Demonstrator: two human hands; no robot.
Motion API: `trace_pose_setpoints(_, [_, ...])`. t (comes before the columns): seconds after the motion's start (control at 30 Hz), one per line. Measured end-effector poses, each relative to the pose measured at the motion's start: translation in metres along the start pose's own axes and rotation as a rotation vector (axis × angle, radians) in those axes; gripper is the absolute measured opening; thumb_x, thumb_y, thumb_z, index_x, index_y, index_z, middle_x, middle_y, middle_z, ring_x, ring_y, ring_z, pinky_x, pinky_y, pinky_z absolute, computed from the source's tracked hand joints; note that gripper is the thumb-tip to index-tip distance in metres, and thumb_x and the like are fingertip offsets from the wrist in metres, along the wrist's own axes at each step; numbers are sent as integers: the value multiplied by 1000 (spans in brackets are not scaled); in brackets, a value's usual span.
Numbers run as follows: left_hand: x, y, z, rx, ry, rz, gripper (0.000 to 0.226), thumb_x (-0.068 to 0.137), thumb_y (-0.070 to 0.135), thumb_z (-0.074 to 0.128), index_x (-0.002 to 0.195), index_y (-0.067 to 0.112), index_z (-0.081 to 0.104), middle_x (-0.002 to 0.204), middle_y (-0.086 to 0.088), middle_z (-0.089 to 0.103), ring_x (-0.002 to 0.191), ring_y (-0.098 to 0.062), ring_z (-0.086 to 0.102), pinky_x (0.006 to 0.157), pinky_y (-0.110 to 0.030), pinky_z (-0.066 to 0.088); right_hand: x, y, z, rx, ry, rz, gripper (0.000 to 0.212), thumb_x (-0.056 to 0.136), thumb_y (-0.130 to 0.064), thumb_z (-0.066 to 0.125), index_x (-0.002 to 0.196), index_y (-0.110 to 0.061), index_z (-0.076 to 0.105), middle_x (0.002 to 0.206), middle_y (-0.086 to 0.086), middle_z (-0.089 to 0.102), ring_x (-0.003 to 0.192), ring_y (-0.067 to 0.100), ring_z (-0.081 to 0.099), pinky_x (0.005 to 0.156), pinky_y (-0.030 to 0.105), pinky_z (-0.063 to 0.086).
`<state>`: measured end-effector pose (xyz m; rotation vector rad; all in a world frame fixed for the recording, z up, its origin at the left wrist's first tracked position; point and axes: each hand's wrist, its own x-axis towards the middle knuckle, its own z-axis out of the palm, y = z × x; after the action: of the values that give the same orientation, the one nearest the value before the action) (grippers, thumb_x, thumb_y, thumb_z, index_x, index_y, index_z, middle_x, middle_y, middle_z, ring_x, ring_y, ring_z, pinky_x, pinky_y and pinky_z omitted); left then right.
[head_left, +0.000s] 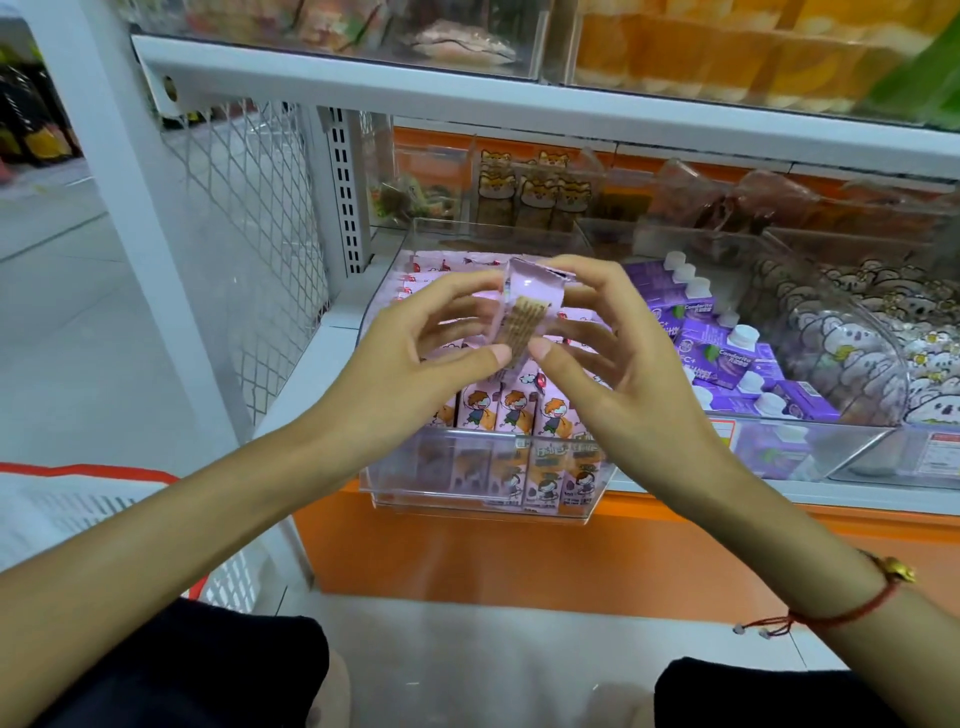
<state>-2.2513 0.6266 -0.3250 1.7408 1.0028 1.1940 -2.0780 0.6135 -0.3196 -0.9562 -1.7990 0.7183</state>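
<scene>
Both hands hold one small pink snack packet with brown stick pictures on it, lifted above a clear plastic bin. My left hand pinches its left side with thumb and fingers. On the packet's right side my right hand pinches it the same way. The bin below is filled with several matching pink cartoon packets standing in rows on the low shelf.
Purple cartons with white caps fill the bin to the right, then koala-print packets. More snack bins sit behind and on the white shelf above. A white wire mesh panel stands left; a white basket with a red rim is at lower left.
</scene>
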Motion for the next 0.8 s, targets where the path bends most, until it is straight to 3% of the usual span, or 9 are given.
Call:
trace_pose_setpoints(0.13, [0, 0, 1, -12, -6, -27, 42, 88, 12, 65, 127, 23, 56, 123, 6, 63, 110, -3, 62, 98, -25, 48, -1, 2, 1, 5, 2, 4, 50, 93, -11, 58, 135, -30, 39, 122, -1, 53, 106, 7, 59, 93, 20, 47])
trace_pose_setpoints(0.27, [1, 1, 4, -208, 114, -77, 48, 76, 30, 70, 121, 21, 55, 109, 5, 70, 96, -10, 70, 85, -27, 56, -2, 4, 6, -79, 11, 8, 85, 82, -16, 73, 142, -38, 17, 129, -26, 40, 116, -5, 48, 93, 12, 42])
trace_pose_setpoints(0.3, [1, 1, 5, -248, 132, -91, 52, 72, 34, 70, 120, 20, 56, 105, 5, 72, 94, -11, 71, 80, -26, 57, -3, 4, 8, -90, 18, 5, 82, 80, -15, 74, 138, -37, 22, 124, -28, 42, 112, -5, 50, 90, 14, 45])
trace_pose_setpoints(0.37, [2, 0, 7, -259, 139, -107, 58, 67, 40, 70, 120, 20, 56, 102, 8, 73, 92, -9, 71, 75, -23, 57, -3, 2, 10, -107, 40, 7, 59, 81, -14, 72, 124, -34, 37, 114, -16, 51, 99, 2, 56, 81, 23, 51])
trace_pose_setpoints(0.47, [3, -4, 4, -230, 177, -102, 73, 64, 40, 73, 130, 23, 48, 118, 12, 66, 100, -3, 68, 87, -27, 56, 0, 1, 5, -105, 64, 32, 34, 86, -7, 66, 111, -26, 52, 103, -5, 60, 81, 8, 60, 66, 20, 50])
trace_pose_setpoints(0.6, [3, -5, -5, -74, 159, 10, 74, 69, 38, 75, 133, 41, 38, 136, 18, 48, 117, 11, 49, 87, -5, 45, 4, 6, -4, 16, 48, 179, 28, 88, -10, 65, 112, -22, 59, 100, -7, 66, 75, -2, 62, 63, 11, 48])
trace_pose_setpoints(0.67, [4, -6, -6, 21, 105, 70, 56, 78, 24, 76, 126, 37, 51, 128, 12, 55, 116, 4, 52, 92, -12, 48, 7, 10, -9, 145, 75, 296, 27, 85, -18, 68, 111, -23, 61, 95, -4, 70, 81, 7, 67, 74, 21, 53])
trace_pose_setpoints(0.73, [5, -6, -9, 113, 114, 112, 43, 82, 17, 73, 116, 38, 58, 120, 12, 60, 110, 1, 55, 86, -16, 51, 10, 13, -14, 281, 116, 374, 37, 76, -28, 73, 111, -22, 61, 92, 2, 74, 85, 18, 71, 83, 29, 53])
trace_pose_setpoints(0.8, [7, -6, -14, 147, 136, 125, 37, 82, 23, 73, 114, 38, 61, 116, 15, 63, 105, -1, 59, 81, -23, 55, 14, 11, -16, 387, 161, 387, 52, 69, -34, 74, 115, -14, 59, 82, 3, 74, 75, 17, 70, 73, 23, 54])
